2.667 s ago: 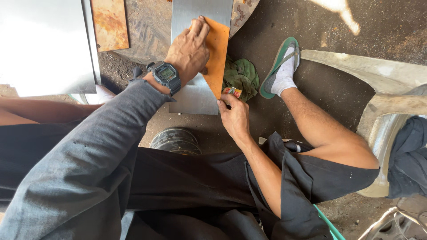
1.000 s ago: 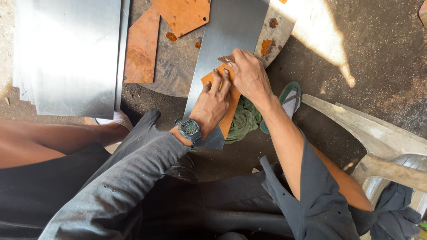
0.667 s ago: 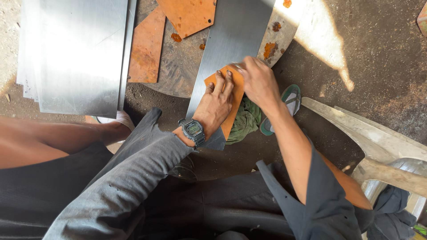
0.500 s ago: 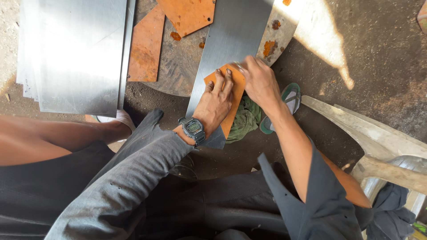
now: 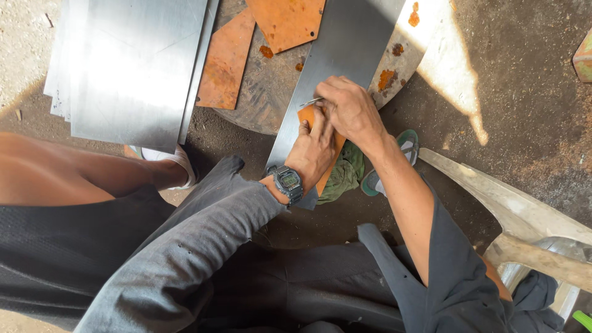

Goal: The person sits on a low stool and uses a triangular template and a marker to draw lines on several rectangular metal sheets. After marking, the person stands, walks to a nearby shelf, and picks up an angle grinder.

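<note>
Orange template (image 5: 308,117), a flat, narrow piece with a rusty tint, lies along the long grey steel strip (image 5: 345,55), mostly covered by the hands, its lower end poking out near the green cloth (image 5: 345,176). Left hand (image 5: 314,151) presses flat on it, fingers stretched out, palm down, gripping nothing. Right hand (image 5: 351,111) is curled closed around a thin metal scriber (image 5: 312,101), whose tip sits at the template's upper edge. Strip itself is smooth and dull-shiny, resting over a round rusty base (image 5: 265,92). Stacked steel sheets (image 5: 129,68) lie to the left, with orange plates (image 5: 283,21) just beside them.
</note>
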